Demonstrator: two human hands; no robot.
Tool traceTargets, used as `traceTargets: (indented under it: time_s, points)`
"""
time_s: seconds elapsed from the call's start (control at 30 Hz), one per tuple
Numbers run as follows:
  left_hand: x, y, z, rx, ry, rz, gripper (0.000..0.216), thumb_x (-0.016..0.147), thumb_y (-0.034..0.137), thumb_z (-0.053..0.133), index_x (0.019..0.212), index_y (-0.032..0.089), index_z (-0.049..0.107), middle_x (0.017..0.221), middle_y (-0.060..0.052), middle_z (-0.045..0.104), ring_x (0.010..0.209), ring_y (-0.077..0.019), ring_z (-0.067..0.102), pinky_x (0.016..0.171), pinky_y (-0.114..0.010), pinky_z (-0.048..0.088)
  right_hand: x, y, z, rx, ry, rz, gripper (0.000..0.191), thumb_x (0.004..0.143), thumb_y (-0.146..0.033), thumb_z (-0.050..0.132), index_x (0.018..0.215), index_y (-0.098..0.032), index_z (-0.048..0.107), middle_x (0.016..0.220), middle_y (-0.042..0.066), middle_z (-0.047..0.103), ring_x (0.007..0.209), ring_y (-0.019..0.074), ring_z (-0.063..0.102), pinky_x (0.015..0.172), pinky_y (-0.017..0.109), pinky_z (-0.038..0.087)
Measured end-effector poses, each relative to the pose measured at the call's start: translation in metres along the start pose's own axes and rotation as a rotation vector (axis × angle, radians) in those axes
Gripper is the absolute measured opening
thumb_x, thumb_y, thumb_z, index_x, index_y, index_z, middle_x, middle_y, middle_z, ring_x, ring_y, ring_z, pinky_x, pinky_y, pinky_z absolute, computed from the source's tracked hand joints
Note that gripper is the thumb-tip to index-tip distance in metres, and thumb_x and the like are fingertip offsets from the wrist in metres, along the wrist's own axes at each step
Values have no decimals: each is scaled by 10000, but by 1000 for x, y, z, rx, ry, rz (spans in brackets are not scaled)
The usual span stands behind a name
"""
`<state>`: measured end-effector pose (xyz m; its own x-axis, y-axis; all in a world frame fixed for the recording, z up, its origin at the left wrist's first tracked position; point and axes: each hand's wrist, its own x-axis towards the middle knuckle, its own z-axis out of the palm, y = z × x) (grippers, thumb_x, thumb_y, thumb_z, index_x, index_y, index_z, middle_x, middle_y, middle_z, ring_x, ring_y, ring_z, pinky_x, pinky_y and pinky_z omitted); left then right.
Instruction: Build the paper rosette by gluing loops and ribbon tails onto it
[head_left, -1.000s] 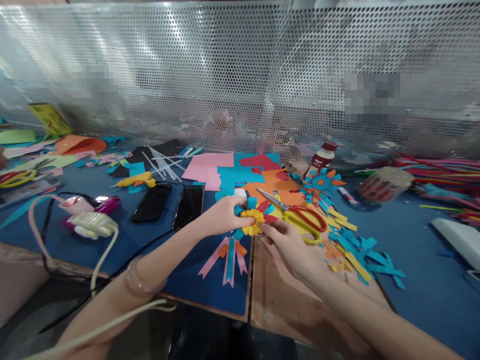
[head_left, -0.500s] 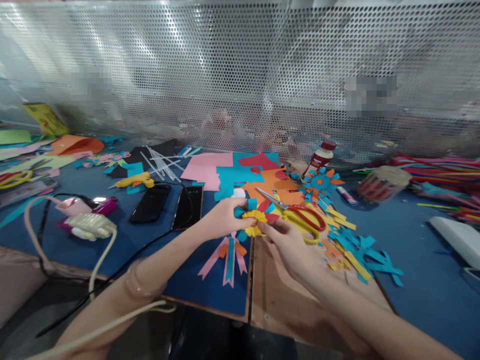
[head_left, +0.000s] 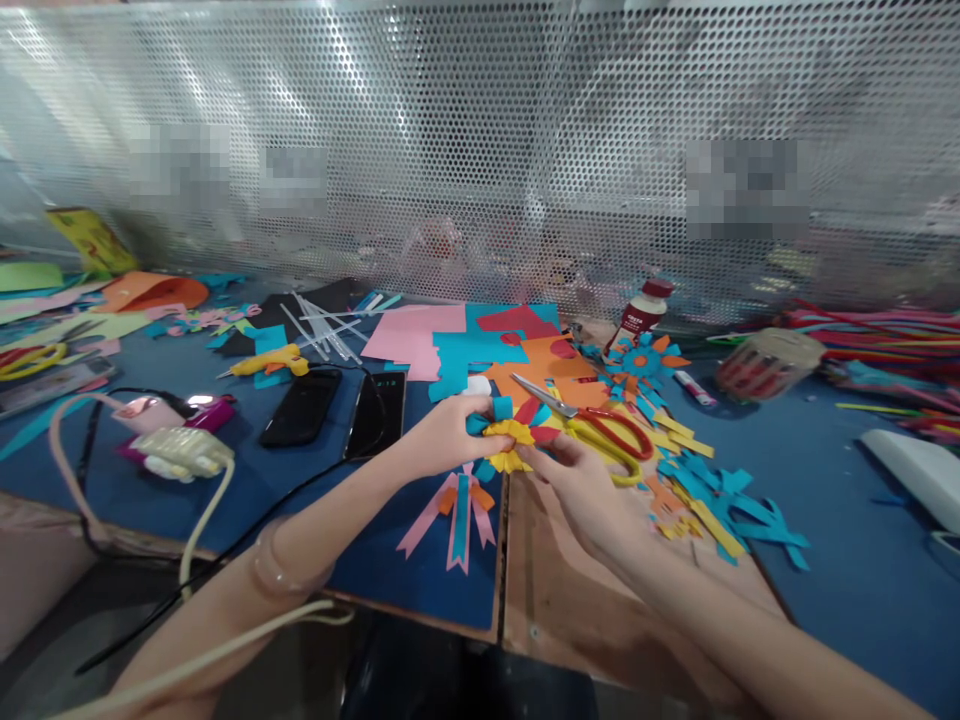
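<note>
A paper flower [head_left: 508, 447] with a yellow pleated middle and blue and red petals is held between my two hands. My left hand [head_left: 452, 434] grips it from the left, fingers closed at its blue petals. On the other side, my right hand [head_left: 579, 488] pinches the lower right edge of the yellow part; its fingertips are partly hidden. Pink and blue paper ribbon tails [head_left: 461, 515] with orange pieces show just below the flower. Scissors with red and yellow handles [head_left: 615, 432] lie right behind my right hand.
Pink sheets [head_left: 409, 335], blue and orange paper lie behind my hands. Phones [head_left: 300, 408], a yellow glue gun [head_left: 268, 362] and a power strip with cables [head_left: 180, 450] are on the left. To the right are a bottle [head_left: 643, 312], blue paper scraps [head_left: 757, 515] and a jar [head_left: 769, 365].
</note>
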<state>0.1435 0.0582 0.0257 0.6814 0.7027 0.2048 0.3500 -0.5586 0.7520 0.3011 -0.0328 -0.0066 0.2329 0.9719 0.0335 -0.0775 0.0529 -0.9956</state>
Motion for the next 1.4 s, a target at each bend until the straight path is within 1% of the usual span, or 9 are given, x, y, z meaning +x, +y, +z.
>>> traceTargets:
  time_s: [0.27,0.33,0.4,0.53,0.7,0.87,1.07,1.27,1.4]
  points:
    - [5,-10,-10,-63,-36,-23,306,721,375,673,914,143,620,910,-47,654,863,-206,598,756,-291,453,1,1,-8,25,-100,12,298,718,-337,729,994,-246,662,1089,24,670,1027,213,588,880,341,444]
    - [6,-17,-18,-62,-52,-32,369,687,387,705,949,150,598,961,-51,640,904,-212,591,773,-289,447,1,4,-13,6,-40,69,265,748,-341,682,995,-248,664,1065,23,663,1010,211,577,805,315,445]
    - [8,-26,-26,-46,-103,-67,421,663,410,723,969,156,585,998,-53,624,920,-211,581,766,-281,439,3,9,-19,8,92,96,237,774,-353,628,978,-237,660,994,25,653,937,200,576,715,289,430]
    - [8,-35,-36,16,-206,-112,458,640,458,726,964,165,590,997,-41,604,910,-203,555,740,-266,414,8,16,-23,18,268,69,198,784,-365,596,920,-224,627,870,3,599,791,151,538,630,253,383]
    - [9,-35,-34,42,-370,-95,407,621,448,717,905,173,622,960,-28,591,876,-198,541,689,-253,383,10,20,-23,-13,248,83,215,789,-385,601,929,-225,625,894,10,601,829,166,540,640,256,386]
    - [6,-40,-35,12,-364,-150,400,622,437,706,902,161,627,907,-27,580,841,-196,534,664,-252,371,11,24,-26,-45,222,91,264,776,-400,610,980,-234,632,945,26,616,880,190,546,684,281,409]
    - [6,-46,-35,58,-369,-130,398,621,437,698,906,166,637,890,-22,595,828,-190,538,656,-244,366,8,23,-23,-82,157,116,263,777,-379,615,998,-236,631,949,27,631,901,197,566,778,322,439]
    - [7,-49,-30,75,-360,-150,421,621,443,713,941,177,646,1000,-47,635,916,-214,571,716,-249,394,3,14,-17,-127,135,122,239,766,-411,622,932,-239,633,965,20,642,972,205,575,814,317,452]
    - [6,-50,-28,94,-340,-158,438,625,461,724,951,177,653,993,-43,641,894,-206,573,697,-248,389,2,15,-16,-217,106,73,260,780,-441,590,924,-227,624,991,30,633,982,212,571,850,340,444]
